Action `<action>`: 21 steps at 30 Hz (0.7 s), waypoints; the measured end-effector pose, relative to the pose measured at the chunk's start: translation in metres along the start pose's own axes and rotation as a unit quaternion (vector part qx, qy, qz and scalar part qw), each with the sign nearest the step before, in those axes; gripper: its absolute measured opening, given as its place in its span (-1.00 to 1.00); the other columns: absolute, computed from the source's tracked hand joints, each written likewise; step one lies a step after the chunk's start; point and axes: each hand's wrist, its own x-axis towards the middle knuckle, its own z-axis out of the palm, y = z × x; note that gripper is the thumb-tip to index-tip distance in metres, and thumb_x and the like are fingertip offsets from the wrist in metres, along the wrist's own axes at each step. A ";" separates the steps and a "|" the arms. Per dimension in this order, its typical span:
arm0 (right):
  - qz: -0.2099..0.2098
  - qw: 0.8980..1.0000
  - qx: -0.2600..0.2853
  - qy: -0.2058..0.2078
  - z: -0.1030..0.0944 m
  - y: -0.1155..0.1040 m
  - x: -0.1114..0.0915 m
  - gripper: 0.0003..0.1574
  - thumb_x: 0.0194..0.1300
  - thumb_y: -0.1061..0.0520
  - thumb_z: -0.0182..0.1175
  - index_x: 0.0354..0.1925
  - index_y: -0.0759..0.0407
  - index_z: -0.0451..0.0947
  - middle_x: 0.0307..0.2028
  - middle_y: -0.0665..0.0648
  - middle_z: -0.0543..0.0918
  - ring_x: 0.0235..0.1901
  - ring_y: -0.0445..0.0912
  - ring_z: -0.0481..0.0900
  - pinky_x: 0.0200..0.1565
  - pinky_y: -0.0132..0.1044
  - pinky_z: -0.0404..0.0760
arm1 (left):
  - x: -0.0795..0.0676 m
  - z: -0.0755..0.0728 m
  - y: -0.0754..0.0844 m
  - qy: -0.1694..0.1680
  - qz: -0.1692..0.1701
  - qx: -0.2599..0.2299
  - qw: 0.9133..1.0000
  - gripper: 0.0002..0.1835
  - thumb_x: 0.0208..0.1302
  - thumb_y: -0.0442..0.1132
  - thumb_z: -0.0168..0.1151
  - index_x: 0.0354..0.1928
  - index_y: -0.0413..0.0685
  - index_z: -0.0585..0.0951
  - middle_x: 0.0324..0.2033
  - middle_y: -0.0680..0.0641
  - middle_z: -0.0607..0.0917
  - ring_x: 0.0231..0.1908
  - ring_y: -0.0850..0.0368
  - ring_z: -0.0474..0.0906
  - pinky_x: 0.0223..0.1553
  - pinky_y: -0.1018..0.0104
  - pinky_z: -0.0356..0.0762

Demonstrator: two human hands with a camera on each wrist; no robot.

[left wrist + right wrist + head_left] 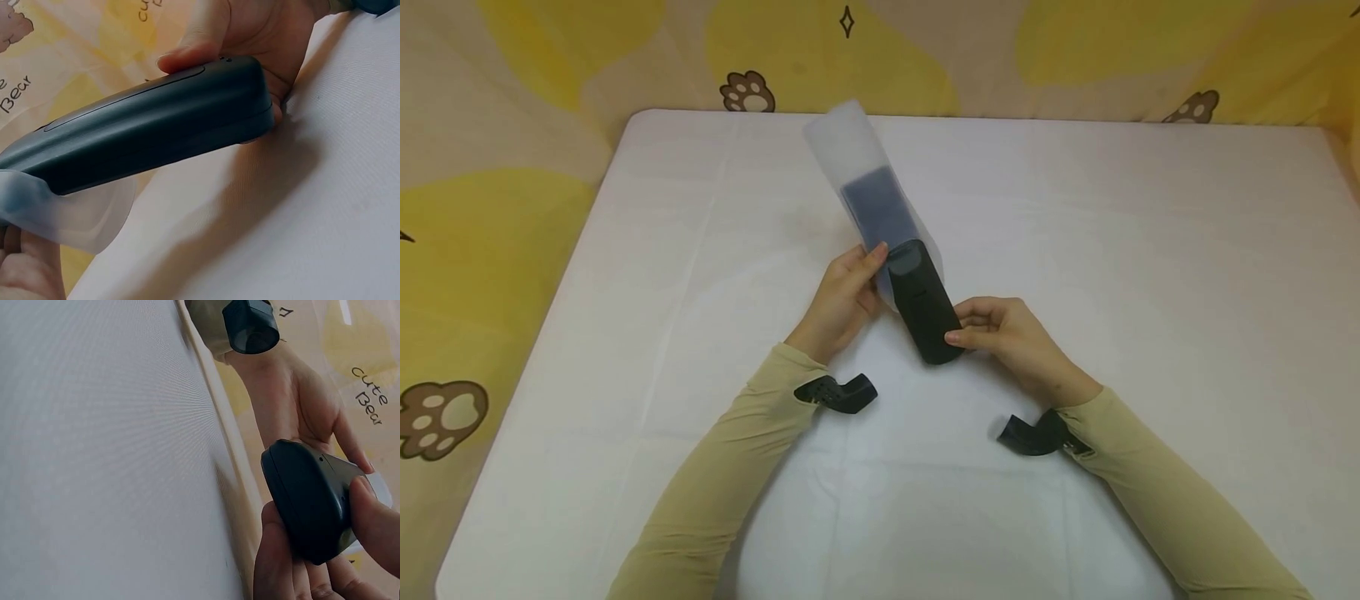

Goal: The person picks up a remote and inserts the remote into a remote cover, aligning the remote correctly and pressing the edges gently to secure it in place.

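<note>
A black, rounded oblong handheld device (923,304) projects from the near end of a clear, milky plastic sleeve (846,137). Through the sleeve shows a dark blue-grey rectangular shape. My left hand (842,296) pinches the sleeve beside the device's inner end, thumb on top; its other fingers are mostly hidden underneath. With thumb above and fingers below, my right hand (1011,342) grips the device's near end. In the left wrist view, a seam line runs along the device (156,122). The right wrist view shows its blunt end (306,500) between the right thumb and fingers.
Both hands are over a white-covered table (1150,250). A yellow and beige cloth (970,58) with paw prints hangs behind the far edge and along the left. Black wrist mounts stick out from the left cuff (842,393) and right cuff (1037,433).
</note>
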 end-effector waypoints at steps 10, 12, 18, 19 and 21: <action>-0.006 1.000 0.010 0.002 0.000 0.001 0.000 -0.63 0.13 0.41 0.23 -0.07 0.57 0.46 -0.29 0.07 0.69 -0.29 -0.12 0.67 -0.19 -0.32 0.61 | -0.001 0.000 -0.003 -0.010 -0.004 0.011 1.000 -0.71 0.47 -0.40 -0.23 -0.25 -0.12 0.54 -0.28 0.02 0.59 -0.22 0.23 0.52 -0.13 0.39 0.49; -0.007 1.000 0.013 0.003 0.000 0.001 0.000 -0.63 0.13 0.41 0.23 -0.08 0.57 0.47 -0.30 0.07 0.69 -0.29 -0.12 0.67 -0.19 -0.32 0.62 | -0.001 0.000 -0.004 -0.010 -0.005 0.014 1.000 -0.71 0.47 -0.40 -0.23 -0.25 -0.12 0.54 -0.28 0.02 0.59 -0.23 0.23 0.52 -0.13 0.39 0.48; -0.007 1.000 0.012 0.005 0.000 0.002 0.001 -0.64 0.13 0.40 0.23 -0.08 0.56 0.47 -0.31 0.06 0.69 -0.30 -0.14 0.66 -0.20 -0.32 0.62 | -0.002 0.000 -0.004 -0.015 -0.010 0.016 1.000 -0.76 0.47 -0.38 -0.23 -0.20 -0.14 0.50 -0.25 0.01 0.58 -0.20 0.23 0.51 -0.12 0.38 0.48; -0.007 1.000 0.012 0.005 0.000 0.002 0.001 -0.64 0.13 0.40 0.23 -0.08 0.56 0.47 -0.31 0.05 0.69 -0.30 -0.14 0.65 -0.20 -0.32 0.62 | -0.002 0.000 -0.004 -0.016 -0.010 0.016 1.000 -0.76 0.47 -0.38 -0.23 -0.19 -0.15 0.49 -0.24 0.01 0.58 -0.20 0.22 0.51 -0.11 0.37 0.48; -0.006 1.000 0.010 0.006 0.000 0.002 0.001 -0.65 0.13 0.40 0.23 -0.09 0.55 0.48 -0.32 0.05 0.69 -0.31 -0.15 0.65 -0.20 -0.32 0.62 | -0.002 0.000 -0.004 -0.018 -0.011 0.018 1.000 -0.77 0.47 -0.38 -0.23 -0.16 -0.16 0.48 -0.22 0.01 0.57 -0.18 0.22 0.51 -0.09 0.37 0.48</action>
